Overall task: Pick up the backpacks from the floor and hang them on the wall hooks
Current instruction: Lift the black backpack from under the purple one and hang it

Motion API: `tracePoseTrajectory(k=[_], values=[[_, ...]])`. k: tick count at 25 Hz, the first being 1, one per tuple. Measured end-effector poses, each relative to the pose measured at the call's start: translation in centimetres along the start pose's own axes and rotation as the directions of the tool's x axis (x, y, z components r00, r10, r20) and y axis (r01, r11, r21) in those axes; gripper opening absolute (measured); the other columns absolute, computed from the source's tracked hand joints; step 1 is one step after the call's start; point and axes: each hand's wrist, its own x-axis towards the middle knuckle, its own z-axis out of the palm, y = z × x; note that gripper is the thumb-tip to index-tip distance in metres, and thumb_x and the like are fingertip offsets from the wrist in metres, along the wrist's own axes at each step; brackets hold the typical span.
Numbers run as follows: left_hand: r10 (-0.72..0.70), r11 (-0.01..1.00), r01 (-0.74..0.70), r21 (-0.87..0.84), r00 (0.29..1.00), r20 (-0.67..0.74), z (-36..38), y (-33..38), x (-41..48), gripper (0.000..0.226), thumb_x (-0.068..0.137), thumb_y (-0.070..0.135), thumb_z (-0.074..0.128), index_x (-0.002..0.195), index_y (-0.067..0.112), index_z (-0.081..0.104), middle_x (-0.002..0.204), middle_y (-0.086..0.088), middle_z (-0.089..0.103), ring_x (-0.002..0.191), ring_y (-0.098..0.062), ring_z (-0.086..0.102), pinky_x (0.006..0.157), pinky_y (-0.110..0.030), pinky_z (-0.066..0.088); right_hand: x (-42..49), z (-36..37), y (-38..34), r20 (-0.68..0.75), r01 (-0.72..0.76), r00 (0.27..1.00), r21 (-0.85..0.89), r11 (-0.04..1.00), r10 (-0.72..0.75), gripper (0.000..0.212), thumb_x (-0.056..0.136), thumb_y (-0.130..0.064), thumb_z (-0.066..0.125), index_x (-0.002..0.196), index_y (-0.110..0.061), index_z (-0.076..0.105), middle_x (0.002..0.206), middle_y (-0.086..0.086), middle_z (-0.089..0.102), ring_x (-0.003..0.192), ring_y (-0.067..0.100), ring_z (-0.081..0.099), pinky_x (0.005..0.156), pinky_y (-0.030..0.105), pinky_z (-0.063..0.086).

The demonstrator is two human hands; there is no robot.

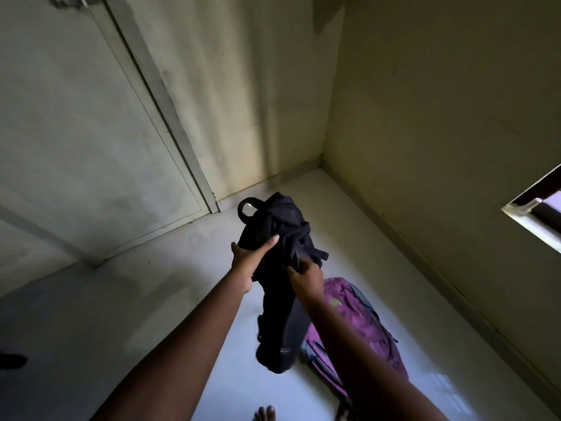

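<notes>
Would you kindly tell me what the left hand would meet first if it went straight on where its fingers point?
The left hand touches the black backpack, so it would likely push into that first.

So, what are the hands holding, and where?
The black backpack: right hand grips its bunched fabric mid-body, left hand lies flat against its upper side.

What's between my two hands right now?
The black backpack. The left hand lies straight-fingered against its side, and the right hand grips its fabric. The head view shows this.
</notes>
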Motion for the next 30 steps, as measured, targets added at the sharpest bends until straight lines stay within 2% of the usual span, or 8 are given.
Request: tracePoseTrajectory(k=[2, 4, 6, 9, 15, 20, 26, 30], values=[[0.021, 0.998, -0.021, -0.057, 1.0, 0.003, 0.7, -0.7, 0.0, 0.074, 0.062, 0.032, 0.082, 0.122, 0.0, 0.054, 0.113, -0.013, 0.064, 0.098, -0.029, 0.062, 0.081, -0.037, 0.055, -0.5, -1.3, 0.7, 0.067, 0.061, 0.996, -0.095, 0.994, -0.054, 0.027, 0.082, -0.018, 0.063, 0.109, -0.012, 0.068, 0.095, 0.005, 0.072, 0.087, 0.013, 0.063, 0.071, 0.028, 0.045], [0.095, 0.995, -0.095, -0.011, 0.995, -0.039, 1.3, -1.9, -0.3, 0.04, 0.075, 0.017, 0.073, 0.109, -0.001, 0.062, 0.106, -0.019, 0.067, 0.095, -0.032, 0.064, 0.083, -0.04, 0.054, -0.6, -2.9, 0.8, 0.072, 0.09, 0.994, -0.138, 0.986, -0.081, 0.033, 0.081, -0.024, 0.068, 0.113, -0.014, 0.067, 0.104, 0.006, 0.074, 0.094, 0.012, 0.066, 0.07, 0.019, 0.043], [0.178, 0.983, -0.175, 0.056, 0.983, -0.054, 1.5, -2.9, -0.7, 0.031, 0.079, 0.013, 0.067, 0.108, 0.003, 0.062, 0.108, -0.019, 0.067, 0.099, -0.034, 0.063, 0.088, -0.042, 0.053, -1.0, -4.4, 0.0, -0.005, 0.134, 0.991, -0.127, 0.983, -0.135, 0.035, 0.082, -0.022, 0.068, 0.115, -0.012, 0.066, 0.11, 0.008, 0.072, 0.1, 0.014, 0.068, 0.072, 0.014, 0.044], [0.327, 0.912, -0.314, 0.265, 0.945, -0.005, 1.0, -4.1, -1.3, 0.029, 0.081, 0.009, 0.064, 0.109, 0.002, 0.061, 0.101, -0.011, 0.066, 0.093, -0.025, 0.06, 0.081, -0.033, 0.049, -1.3, -6.0, -1.9, -0.066, 0.291, 0.95, -0.16, 0.943, -0.305, 0.028, 0.083, -0.019, 0.066, 0.11, -0.012, 0.069, 0.106, 0.008, 0.074, 0.099, 0.018, 0.07, 0.085, 0.027, 0.052], [0.638, 0.391, -0.694, 0.604, 0.678, 0.366, -1.7, -3.3, -1.7, 0.025, 0.074, 0.0, 0.064, 0.1, 0.001, 0.066, 0.091, -0.016, 0.065, 0.088, -0.031, 0.058, 0.075, -0.035, 0.043, -0.4, -6.5, -5.5, 0.08, 0.399, 0.917, -0.257, 0.88, -0.392, 0.029, 0.086, -0.023, 0.063, 0.114, -0.015, 0.066, 0.112, 0.005, 0.07, 0.102, 0.018, 0.066, 0.079, 0.017, 0.041], [0.672, 0.197, -0.787, 0.585, 0.543, 0.503, -3.5, -0.8, -2.8, 0.03, 0.073, 0.003, 0.062, 0.1, 0.013, 0.068, 0.081, 0.011, 0.05, 0.082, -0.013, 0.044, 0.068, -0.026, 0.039, 0.0, -5.2, -4.0, 0.187, 0.187, 0.973, -0.288, 0.939, -0.136, 0.041, 0.086, -0.034, 0.062, 0.122, -0.014, 0.059, 0.125, 0.009, 0.062, 0.107, 0.019, 0.063, 0.083, 0.02, 0.041], [0.661, 0.254, -0.726, 0.639, 0.613, 0.434, -4.7, -2.0, -3.1, 0.037, 0.07, -0.001, 0.058, 0.1, 0.019, 0.068, 0.082, 0.01, 0.049, 0.083, -0.016, 0.045, 0.072, -0.035, 0.044, -0.4, -4.9, -3.9, 0.421, 0.139, 0.899, -0.531, 0.836, 0.119, 0.054, 0.097, -0.047, 0.03, 0.11, -0.007, 0.063, 0.119, 0.018, 0.062, 0.116, 0.031, 0.055, 0.088, 0.028, 0.04], [0.637, 0.459, -0.565, 0.686, 0.747, 0.189, -3.9, -2.7, -4.1, 0.04, 0.073, 0.001, 0.055, 0.102, 0.026, 0.066, 0.089, 0.005, 0.05, 0.097, -0.023, 0.049, 0.079, -0.037, 0.046, -0.9, -5.2, -4.1, 0.274, 0.197, 0.961, -0.593, 0.781, -0.034, 0.042, 0.089, -0.051, 0.048, 0.095, -0.013, 0.063, 0.101, 0.014, 0.066, 0.096, 0.031, 0.061, 0.077, 0.032, 0.041]])
